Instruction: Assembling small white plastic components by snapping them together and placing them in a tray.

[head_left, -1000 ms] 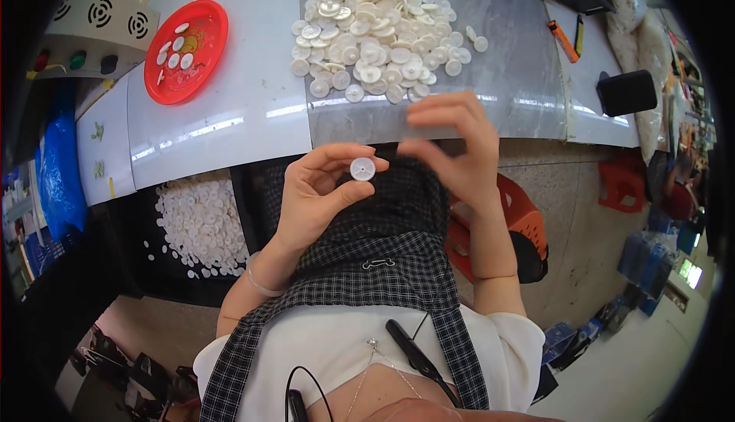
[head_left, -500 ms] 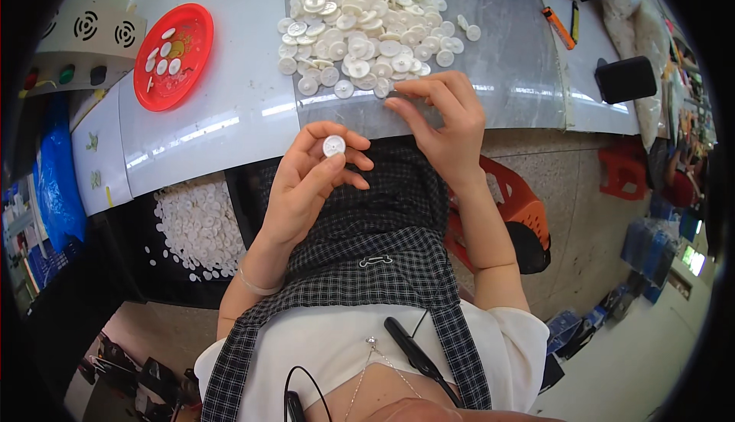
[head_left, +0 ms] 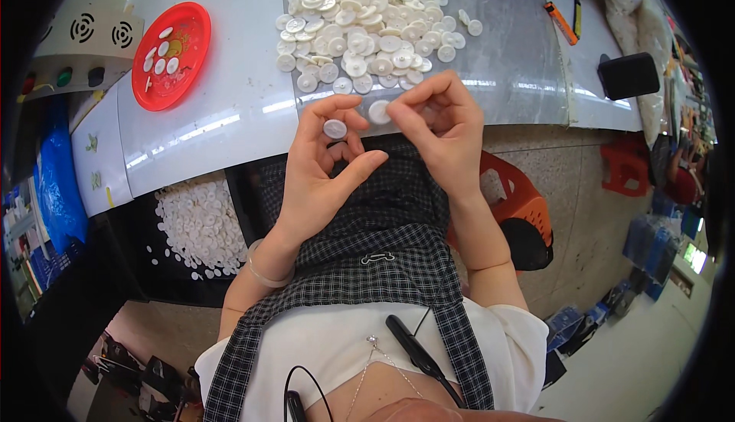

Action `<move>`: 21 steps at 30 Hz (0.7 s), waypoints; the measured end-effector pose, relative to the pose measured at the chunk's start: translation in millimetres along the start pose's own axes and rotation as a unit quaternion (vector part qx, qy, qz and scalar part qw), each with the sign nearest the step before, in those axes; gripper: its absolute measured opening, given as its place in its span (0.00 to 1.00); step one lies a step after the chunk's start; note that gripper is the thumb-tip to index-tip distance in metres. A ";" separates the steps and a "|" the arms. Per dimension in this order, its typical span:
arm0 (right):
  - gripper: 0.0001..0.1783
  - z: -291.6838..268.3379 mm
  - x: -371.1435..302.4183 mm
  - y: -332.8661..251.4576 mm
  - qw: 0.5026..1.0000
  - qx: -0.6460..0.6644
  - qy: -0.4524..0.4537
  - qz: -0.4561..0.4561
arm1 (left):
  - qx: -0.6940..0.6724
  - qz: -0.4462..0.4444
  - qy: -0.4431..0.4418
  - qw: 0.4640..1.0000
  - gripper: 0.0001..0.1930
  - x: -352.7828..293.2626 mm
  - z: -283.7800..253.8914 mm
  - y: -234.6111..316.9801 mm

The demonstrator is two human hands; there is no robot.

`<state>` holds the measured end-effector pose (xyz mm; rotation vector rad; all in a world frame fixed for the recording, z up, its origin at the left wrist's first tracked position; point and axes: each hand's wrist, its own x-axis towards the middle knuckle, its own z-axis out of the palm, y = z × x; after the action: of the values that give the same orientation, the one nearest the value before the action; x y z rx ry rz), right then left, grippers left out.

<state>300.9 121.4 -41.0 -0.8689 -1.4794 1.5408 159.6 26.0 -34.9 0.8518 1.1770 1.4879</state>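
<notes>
A white-and-grey table point(head_left: 237, 47) carries a heap of white discs point(head_left: 367, 35). A red plate point(head_left: 195, 54) sits left; an orange tool point(head_left: 561, 24) lies right.

Bright light glares off the smooth grey-and-white bench point(head_left: 521, 47) beyond the right fingers point(head_left: 410, 122). The round white disc point(head_left: 378, 112) at their tips blurs; outer edges curve into black.

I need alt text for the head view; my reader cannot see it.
A person's left hand and right hand each hold a white disc near a heap of similar discs on a grey tabletop; a red plate holds more.
</notes>
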 end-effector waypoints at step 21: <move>0.13 14.7 18.6 22.2 0.889 -0.364 -0.012 -0.277 | -0.054 -0.030 0.039 0.997 0.18 -8.3 -22.8 -3.6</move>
<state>277.6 132.0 -61.0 -0.7197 -2.1374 0.5623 141.5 12.4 -44.2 0.6841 1.1587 1.5323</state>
